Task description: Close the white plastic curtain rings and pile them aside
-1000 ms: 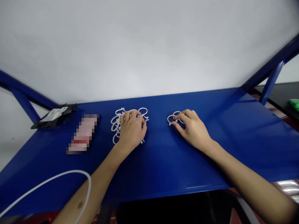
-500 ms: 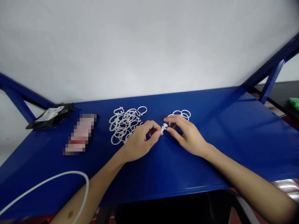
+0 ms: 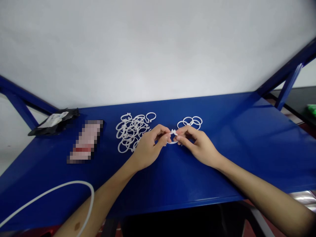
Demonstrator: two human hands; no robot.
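Note:
Between my two hands is a white plastic ring (image 3: 173, 131) with small knobs at its top, where its ends meet. My left hand (image 3: 154, 144) pinches the ring's left side between thumb and fingers. On the other side, my right hand (image 3: 197, 141) grips it the same way. Left of my left hand lies a loose pile of similar white rings (image 3: 129, 131), several with their ends apart. A smaller group of white rings (image 3: 189, 122) rests just behind my right hand, overlapping one another. Fingers cover parts of the held ring.
A pixelated flat object (image 3: 85, 141) lies on the blue table (image 3: 197, 184) at left, with a black plastic package (image 3: 54, 120) beyond it. A white cable (image 3: 61, 184) loops over my left forearm. Blue frame bars (image 3: 288, 82) flank the white wall (image 3: 158, 52).
The held ring has turned so its loop now shows between my hands. My right fingers, apart from it before, have closed on its right side.

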